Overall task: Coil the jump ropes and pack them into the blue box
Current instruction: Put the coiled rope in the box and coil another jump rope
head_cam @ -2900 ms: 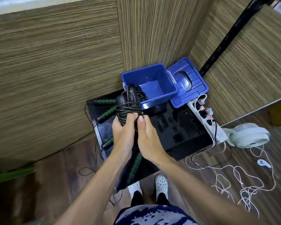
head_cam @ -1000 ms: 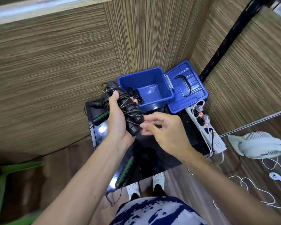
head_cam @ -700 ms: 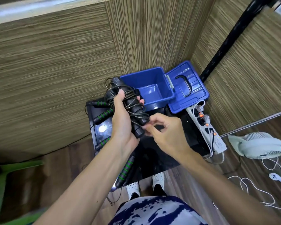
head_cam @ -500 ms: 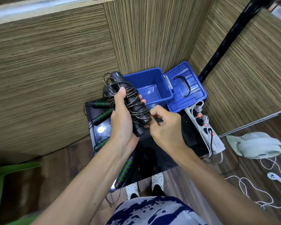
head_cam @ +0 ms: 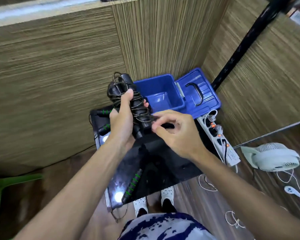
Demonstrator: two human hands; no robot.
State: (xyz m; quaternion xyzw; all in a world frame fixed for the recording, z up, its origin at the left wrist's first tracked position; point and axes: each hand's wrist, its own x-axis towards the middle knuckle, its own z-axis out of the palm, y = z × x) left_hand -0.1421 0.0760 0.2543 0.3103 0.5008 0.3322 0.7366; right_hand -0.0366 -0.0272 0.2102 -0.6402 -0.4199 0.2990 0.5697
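My left hand (head_cam: pixel 122 118) grips a black jump rope bundle (head_cam: pixel 128 99), its two handles held together with the cord wound around them, raised above the black table (head_cam: pixel 163 161). My right hand (head_cam: pixel 177 134) pinches the cord at the bundle's lower right side. The blue box (head_cam: pixel 160 94) stands open just behind the bundle, its inside bare, with its lid (head_cam: pixel 200 94) flipped open to the right. More handles with green rings lie on the table: two at the left (head_cam: pixel 105 118) and one near the front edge (head_cam: pixel 132 186).
A white power strip (head_cam: pixel 218 141) with plugs lies along the table's right edge. On the wood floor to the right sit a white fan (head_cam: pixel 274 158) and loose white cords (head_cam: pixel 293 193). Wood-grain walls close in behind; a black pole (head_cam: pixel 241 44) leans at the right.
My left hand lifted the bundle from table height and turned it upright. My right hand let go, then came back to the cord at the bundle's lower side.
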